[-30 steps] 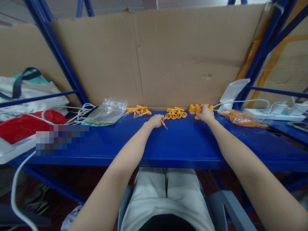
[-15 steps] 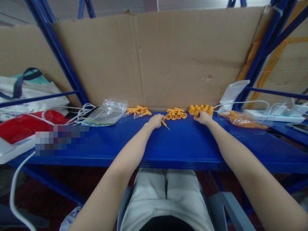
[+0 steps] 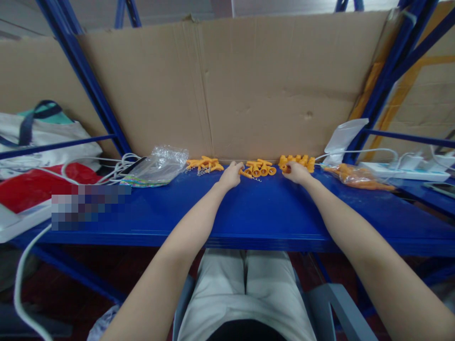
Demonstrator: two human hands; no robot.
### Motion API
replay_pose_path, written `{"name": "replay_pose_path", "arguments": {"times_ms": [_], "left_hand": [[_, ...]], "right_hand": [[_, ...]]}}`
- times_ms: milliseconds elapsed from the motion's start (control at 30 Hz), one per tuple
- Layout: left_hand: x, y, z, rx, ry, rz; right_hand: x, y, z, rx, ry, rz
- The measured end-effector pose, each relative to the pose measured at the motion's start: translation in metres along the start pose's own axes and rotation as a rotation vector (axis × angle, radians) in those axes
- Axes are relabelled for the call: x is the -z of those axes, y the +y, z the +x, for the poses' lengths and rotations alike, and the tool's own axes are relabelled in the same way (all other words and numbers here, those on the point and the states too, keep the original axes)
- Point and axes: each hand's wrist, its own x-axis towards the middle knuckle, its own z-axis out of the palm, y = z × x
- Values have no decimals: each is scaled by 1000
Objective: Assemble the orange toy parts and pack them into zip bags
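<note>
My left hand (image 3: 232, 175) is closed round the handle end of an orange corkscrew (image 3: 248, 175), its wire spiral pointing right. My right hand (image 3: 297, 173) pinches an orange cup-shaped cap (image 3: 285, 168) at the front of several similar upright orange caps (image 3: 297, 158). Between the hands lie several orange corkscrews fitted with bell-shaped caps (image 3: 262, 167), their round mouths facing me. Left of my left hand is a loose pile of orange corkscrews (image 3: 205, 164) with bare metal spirals. My fingers partly hide both held pieces.
A tall cardboard sheet (image 3: 266, 85) backs the blue table (image 3: 259, 213). Clear plastic bags (image 3: 159, 166) and white cables lie left. On the right are a bag of orange parts (image 3: 355, 176) and a white power strip (image 3: 401, 171). Blue posts flank the table.
The corkscrew in my left hand has swung up, its spiral now pointing more to the right. My right hand has moved slightly left with the cap.
</note>
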Motion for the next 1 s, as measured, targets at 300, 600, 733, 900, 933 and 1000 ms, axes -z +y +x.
{"name": "replay_pose_path", "arguments": {"times_ms": [300,600,733,900,933,1000], "left_hand": [[-4,-1,3,-20,61,-69],[-5,-2,3,-21,69,-69],[-7,-4,4,-9,65,-44],[-8,-7,5,31,80,-22],[-8,-7,5,40,79,-16],[-6,-7,5,62,71,-2]], "right_hand": [[7,-30,-8,260,-74,-69],[13,-50,-16,386,-90,-63],[13,-51,-17,411,-79,-29],[11,-48,-16,402,-85,-18],[11,-47,-16,399,-87,-16],[10,-47,-15,396,-88,-12]]}}
